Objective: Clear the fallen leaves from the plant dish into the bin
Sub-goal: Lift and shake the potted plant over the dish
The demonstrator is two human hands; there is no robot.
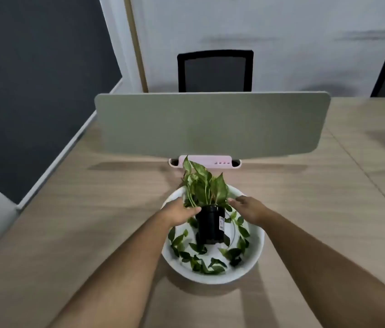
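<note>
My left hand [182, 213] rests against the rim of the black pot [211, 225], fingers loose; my right hand [248, 207] hovers open just beside it. Fallen leaves [206, 262] lie scattered around the pot in the white dish [256, 250] on the wooden table [80, 221].

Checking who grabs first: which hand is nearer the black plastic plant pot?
Left. The left hand touches the black plastic plant pot at its rim; the right hand hovers just off its other side.
</note>
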